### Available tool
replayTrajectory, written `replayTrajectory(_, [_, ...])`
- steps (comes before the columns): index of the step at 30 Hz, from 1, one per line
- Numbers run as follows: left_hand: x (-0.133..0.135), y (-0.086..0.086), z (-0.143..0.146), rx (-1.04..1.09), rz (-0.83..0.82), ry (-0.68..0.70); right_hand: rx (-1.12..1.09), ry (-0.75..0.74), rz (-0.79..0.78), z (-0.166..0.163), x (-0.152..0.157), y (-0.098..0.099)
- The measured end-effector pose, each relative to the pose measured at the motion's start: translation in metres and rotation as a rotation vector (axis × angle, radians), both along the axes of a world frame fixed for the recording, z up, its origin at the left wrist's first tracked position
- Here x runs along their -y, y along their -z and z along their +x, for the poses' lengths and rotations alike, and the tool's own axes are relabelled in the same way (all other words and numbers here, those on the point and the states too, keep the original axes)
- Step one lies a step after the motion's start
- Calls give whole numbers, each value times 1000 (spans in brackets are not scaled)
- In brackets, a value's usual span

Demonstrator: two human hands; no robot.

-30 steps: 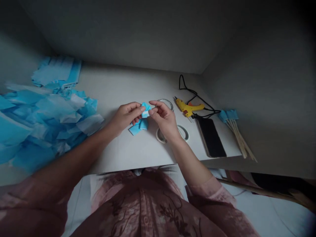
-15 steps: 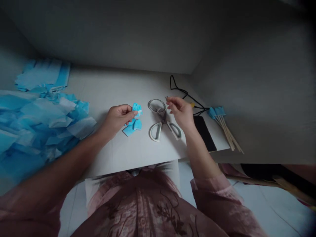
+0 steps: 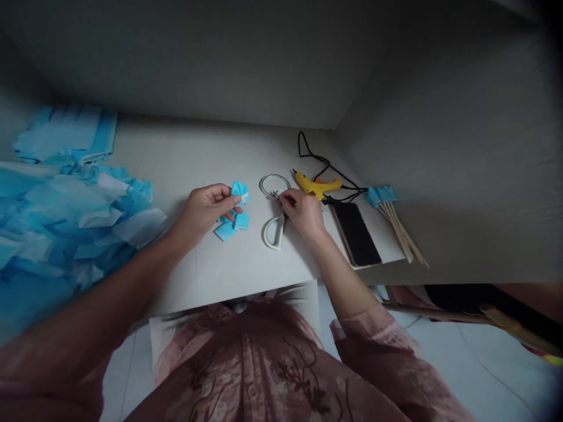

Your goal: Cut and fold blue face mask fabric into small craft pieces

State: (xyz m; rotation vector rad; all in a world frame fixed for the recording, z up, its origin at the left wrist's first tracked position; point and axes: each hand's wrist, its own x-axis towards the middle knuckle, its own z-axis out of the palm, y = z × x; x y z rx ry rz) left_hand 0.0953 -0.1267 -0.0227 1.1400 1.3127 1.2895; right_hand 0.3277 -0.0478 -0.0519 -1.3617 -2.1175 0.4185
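Observation:
My left hand [image 3: 209,211] pinches a small folded piece of light-blue paper [image 3: 240,190] between thumb and forefinger. Just below it, more folded blue pieces [image 3: 227,230] lie on the white tabletop. My right hand [image 3: 304,212] is over the scissors [image 3: 273,233], its fingertips pinched together by the blades. Whatever those fingertips hold, if anything, is too small to make out. One pale scissor handle shows; the hand covers most of the other. A thin grey ring [image 3: 263,186], like a coil of wire, lies around the scissor tips.
A yellow glue gun [image 3: 319,186] with a black cord [image 3: 323,159] lies right of the ring. Near it are a dark phone [image 3: 357,234] and wooden sticks with blue tops [image 3: 398,231]. Crumpled blue and white paper [image 3: 79,217] heaps at left, before a flat blue stack [image 3: 70,132].
My right hand has moved left and down from the glue gun's tip to the scissors, uncovering the glue gun and more of the phone. My left hand keeps hold of the blue paper.

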Motion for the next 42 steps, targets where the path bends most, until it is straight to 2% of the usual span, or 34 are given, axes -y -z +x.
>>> replayTrajectory(3, [1, -2, 2, 41, -22, 30, -112, 63, -45, 1, -4, 10])
replayTrajectory(7, [3, -3, 4, 53, -57, 44, -222, 56, -68, 5, -10, 20])
replayTrajectory(12, [4, -2, 5, 72, -113, 92, -483, 94, -152, 4, -11, 23])
replayTrajectory(14, [4, -1, 4, 61, -145, 133, -513, 71, -88, 3, -5, 17])
replayTrajectory(20, [7, -3, 3, 15, -216, 262, -349, -99, 375, -9, 35, -13])
replayTrajectory(25, [8, -8, 5, 33, -231, 290, -250, -292, 617, -23, 48, -19])
replayTrajectory(33, [10, -16, 7, 55, -216, 373, -193, -375, 684, -28, 40, -21])
replayTrajectory(42, [8, -10, 4, 159, -222, 451, -113, -399, 679, -22, 38, -21])
